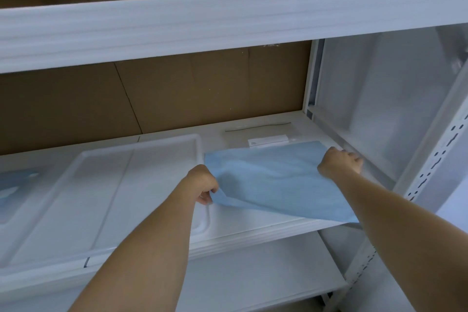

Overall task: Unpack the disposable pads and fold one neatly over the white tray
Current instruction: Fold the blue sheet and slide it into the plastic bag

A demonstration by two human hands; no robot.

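Note:
A light blue disposable pad (273, 180) lies spread on the white shelf, to the right of a shallow white tray (141, 152). My left hand (202, 183) pinches the pad's near left corner and lifts it a little off the shelf. My right hand (340, 163) grips the pad's far right edge with curled fingers. The pad's near edge reaches the front lip of the shelf. A clear flat package (263, 135) with a white label lies behind the pad, near the shelf's back.
The white shelf (253, 225) has another shelf board (228, 25) close above and one below (253, 273). Brown cardboard (177, 94) backs the rack. A perforated white upright (435, 159) stands at right. Another tray with something blue (15, 185) sits at far left.

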